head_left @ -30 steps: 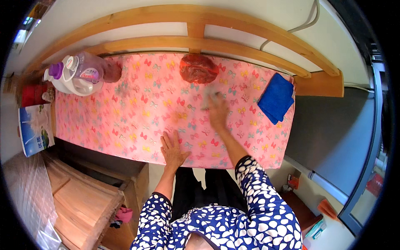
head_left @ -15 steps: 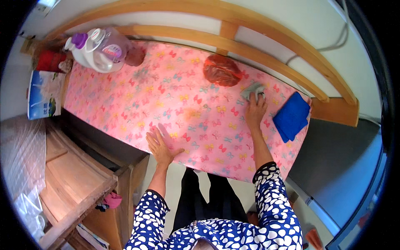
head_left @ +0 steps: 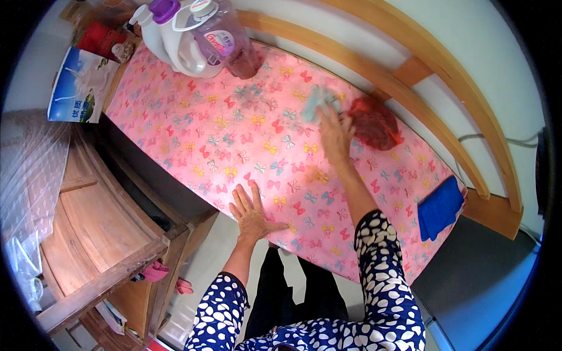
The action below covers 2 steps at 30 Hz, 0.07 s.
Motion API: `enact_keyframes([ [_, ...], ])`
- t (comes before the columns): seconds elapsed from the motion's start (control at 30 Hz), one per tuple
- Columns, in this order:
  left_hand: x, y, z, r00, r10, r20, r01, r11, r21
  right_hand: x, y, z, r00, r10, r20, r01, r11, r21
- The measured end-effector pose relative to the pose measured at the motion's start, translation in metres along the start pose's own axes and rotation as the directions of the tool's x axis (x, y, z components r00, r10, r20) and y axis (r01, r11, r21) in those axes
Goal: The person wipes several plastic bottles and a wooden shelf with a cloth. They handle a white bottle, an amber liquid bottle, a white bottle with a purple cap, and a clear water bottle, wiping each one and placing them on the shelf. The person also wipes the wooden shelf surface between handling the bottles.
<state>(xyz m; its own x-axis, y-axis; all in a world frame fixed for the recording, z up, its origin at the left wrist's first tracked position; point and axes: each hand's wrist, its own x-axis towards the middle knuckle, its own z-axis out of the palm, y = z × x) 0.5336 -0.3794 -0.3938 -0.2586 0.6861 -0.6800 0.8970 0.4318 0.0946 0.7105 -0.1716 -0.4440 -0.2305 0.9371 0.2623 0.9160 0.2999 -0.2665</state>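
Note:
A pink tablecloth with a butterfly print [head_left: 234,140] covers the table in front of me. My right hand [head_left: 335,133] reaches far across it and presses a pale green cloth [head_left: 316,100], blurred with motion, against the cover. Right beside that hand lies a red mesh bag [head_left: 374,123]. My left hand [head_left: 250,209] rests flat with fingers spread on the near edge of the table and holds nothing.
Two large detergent jugs, one white [head_left: 170,35] and one clear with pink liquid [head_left: 225,38], stand at the far left corner beside a red packet [head_left: 99,38]. A blue-white box [head_left: 79,88] hangs off the left end. A folded blue cloth [head_left: 440,206] lies right. Wooden shelves [head_left: 99,234] stand left.
My right hand has swept the pale cloth leftwards across the table, from near the blue cloth past the red bag. My left hand stays planted on the near edge.

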Motion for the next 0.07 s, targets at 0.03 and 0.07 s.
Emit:
enact_keyframes([
  [0.03, 0.001, 0.0, -0.001, 1.0, -0.002, 0.007, 0.002, 1.0, -0.005, 0.021, -0.003, -0.002, 0.989, 0.14, 0.053, -0.137, 0.989, -0.051],
  [0.07, 0.0, 0.003, -0.006, 1.0, 0.0, 0.013, 0.0, 1.0, -0.005, 0.029, 0.004, 0.013, 0.988, 0.148, 0.047, -0.144, 0.987, -0.075],
])
